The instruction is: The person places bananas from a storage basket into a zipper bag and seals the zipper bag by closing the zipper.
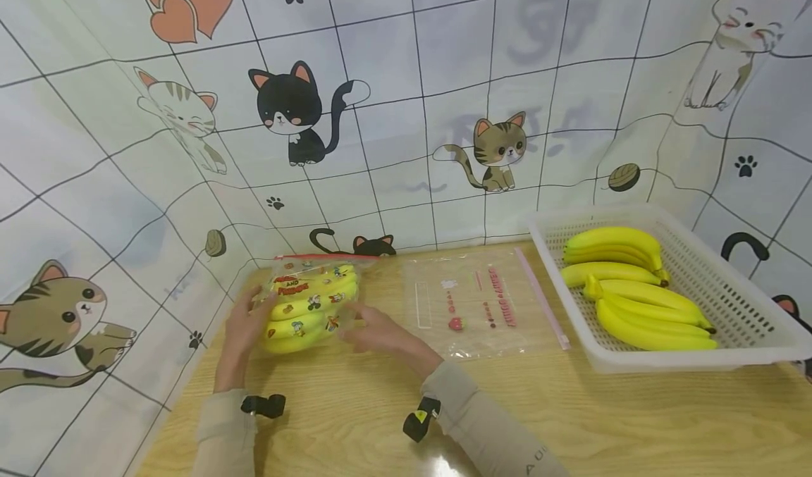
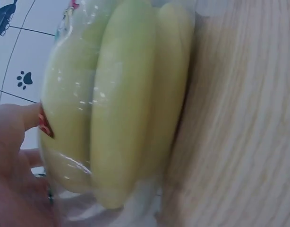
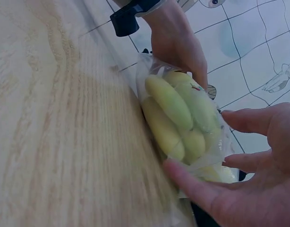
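Note:
A clear zip bag with cartoon prints and a red zip strip, packed with bananas (image 1: pixel 311 311), lies at the left of the table. My left hand (image 1: pixel 249 322) holds its left side; in the left wrist view the thumb (image 2: pixel 32 116) lies against the plastic. On the bag's right side is my right hand (image 1: pixel 380 332), its fingers spread and fairly straight. In the right wrist view, the right fingers (image 3: pixel 197 187) are at the end of the bag, near the tabletop. Part of the left hand is hidden behind the bag there.
A second clear zip bag (image 1: pixel 469 308), with a pink strip and strawberry print, lies flat in the middle. To the right stands a white plastic basket (image 1: pixel 755 315) holding several yellow bananas (image 1: pixel 653 308). A cat-patterned sheet (image 1: pixel 393 110) borders the wooden table (image 1: pixel 342 420) behind and at the sides.

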Tool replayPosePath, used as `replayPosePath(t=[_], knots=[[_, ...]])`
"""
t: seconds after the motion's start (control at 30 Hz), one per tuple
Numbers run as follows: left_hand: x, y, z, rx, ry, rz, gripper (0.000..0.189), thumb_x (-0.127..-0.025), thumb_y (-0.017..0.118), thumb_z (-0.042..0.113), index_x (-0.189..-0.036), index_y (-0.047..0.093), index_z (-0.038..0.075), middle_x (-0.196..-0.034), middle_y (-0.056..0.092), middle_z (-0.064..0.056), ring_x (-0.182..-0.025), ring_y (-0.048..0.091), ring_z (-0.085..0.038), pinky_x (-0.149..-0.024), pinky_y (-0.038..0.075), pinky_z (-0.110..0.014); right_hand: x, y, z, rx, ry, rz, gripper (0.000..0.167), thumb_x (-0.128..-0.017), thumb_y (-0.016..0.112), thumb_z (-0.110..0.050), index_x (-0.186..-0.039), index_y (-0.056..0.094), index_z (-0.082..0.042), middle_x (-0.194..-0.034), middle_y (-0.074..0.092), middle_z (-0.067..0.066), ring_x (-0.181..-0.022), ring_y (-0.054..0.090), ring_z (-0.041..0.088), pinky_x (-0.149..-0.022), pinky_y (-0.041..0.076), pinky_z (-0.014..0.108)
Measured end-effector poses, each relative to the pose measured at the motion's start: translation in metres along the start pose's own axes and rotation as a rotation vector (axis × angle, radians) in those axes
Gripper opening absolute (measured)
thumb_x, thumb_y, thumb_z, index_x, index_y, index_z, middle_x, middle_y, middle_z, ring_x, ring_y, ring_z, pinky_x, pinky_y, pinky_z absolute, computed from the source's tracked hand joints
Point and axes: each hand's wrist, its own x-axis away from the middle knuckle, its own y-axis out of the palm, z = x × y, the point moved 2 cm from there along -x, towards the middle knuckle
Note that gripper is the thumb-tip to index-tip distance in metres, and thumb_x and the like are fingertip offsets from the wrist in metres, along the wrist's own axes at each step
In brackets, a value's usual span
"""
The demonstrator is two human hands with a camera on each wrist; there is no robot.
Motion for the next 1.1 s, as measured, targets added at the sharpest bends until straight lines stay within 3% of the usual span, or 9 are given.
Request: replayPosePath(t=[0.1,0.2,0.4,0.53,0.67,0.77,0.9,1.0,1.1], knots=[[0.001,-0.001,0.004,-0.039,0.01,0.015,0.087,-0.102,0.044,0.065,-0.167,0.013,0.017,-0.17,0.018,-0.024,-0.155,0.022,-0.05,-0.122,0.024,-0.068,0.004,-0.005,-0.005,0.12,-0.004,0.042,0.067,-0.099,0.068,-0.028,-0.158,0.039,-0.015,-0.162,0.039,0.021,-0.11,0.071,0.036,-0.095,0.058,0.048],[0.004,-0.002,0.017,-0.105,0.089,0.098,0.082,-0.104,0.048,0.056,-0.166,0.017,0.013,-0.168,0.023,-0.026,-0.154,0.023,-0.052,-0.123,0.023,-0.068,0.009,-0.018,-0.011,0.191,-0.022,0.103,0.063,-0.099,0.067,-0.029,-0.155,0.044,-0.014,-0.16,0.043,0.019,-0.121,0.066,0.035,-0.094,0.058,0.048],[0.03,0.011,0.073,-0.171,0.37,0.327,0.061,-0.102,0.062,0.034,-0.153,0.046,0.005,-0.158,0.043,-0.026,-0.149,0.035,-0.048,-0.123,0.025,-0.063,0.028,-0.058,-0.019,0.192,-0.062,0.176,0.049,-0.101,0.063,-0.026,-0.147,0.052,-0.013,-0.154,0.049,0.021,-0.13,0.06,0.038,-0.096,0.058,0.047],[0.058,0.046,0.117,-0.178,0.563,0.33,0.046,-0.1,0.067,0.027,-0.137,0.061,0.0,-0.145,0.056,-0.023,-0.138,0.049,-0.044,-0.115,0.038,-0.062,0.048,-0.087,-0.021,0.183,-0.089,0.217,0.044,-0.102,0.062,-0.021,-0.144,0.054,-0.011,-0.15,0.053,0.021,-0.13,0.06,0.037,-0.094,0.059,0.042],[0.084,0.098,0.146,-0.199,0.629,0.162,0.037,-0.103,0.062,0.025,-0.131,0.066,0.001,-0.139,0.062,-0.019,-0.132,0.056,-0.04,-0.111,0.045,-0.059,0.071,-0.118,-0.025,0.231,-0.096,0.264,0.043,-0.102,0.062,-0.02,-0.143,0.054,-0.009,-0.149,0.053,0.022,-0.129,0.061,0.038,-0.095,0.059,0.044],[0.097,0.144,0.159,-0.237,0.644,-0.038,0.036,-0.105,0.058,0.027,-0.132,0.066,0.004,-0.137,0.064,-0.018,-0.13,0.06,-0.037,-0.11,0.048,-0.056,0.089,-0.143,-0.029,0.28,-0.079,0.312,0.044,-0.102,0.062,-0.022,-0.144,0.053,-0.009,-0.15,0.053,0.022,-0.13,0.061,0.039,-0.097,0.058,0.047],[0.102,0.199,0.168,-0.403,0.665,-0.348,0.046,-0.108,0.052,0.038,-0.144,0.058,0.01,-0.149,0.057,-0.015,-0.136,0.057,-0.035,-0.111,0.048,-0.054,0.113,-0.173,-0.032,0.315,-0.081,0.355,0.047,-0.104,0.06,-0.023,-0.146,0.05,-0.006,-0.15,0.05,0.025,-0.13,0.06,0.042,-0.098,0.058,0.049],[0.099,0.228,0.167,-0.57,0.645,-0.553,0.058,-0.107,0.048,0.051,-0.156,0.046,0.02,-0.163,0.043,-0.011,-0.147,0.047,-0.034,-0.117,0.043,-0.053,0.126,-0.19,-0.032,0.325,-0.073,0.363,0.05,-0.105,0.058,-0.023,-0.149,0.047,-0.002,-0.151,0.047,0.03,-0.132,0.057,0.046,-0.1,0.056,0.053],[0.097,0.239,0.167,-0.683,0.621,-0.638,0.057,-0.105,0.05,0.056,-0.151,0.053,0.022,-0.162,0.045,-0.008,-0.144,0.05,-0.033,-0.114,0.046,-0.05,0.137,-0.204,-0.031,0.346,-0.048,0.376,0.051,-0.105,0.058,-0.024,-0.15,0.046,-0.001,-0.151,0.046,0.031,-0.134,0.055,0.049,-0.102,0.055,0.054]])
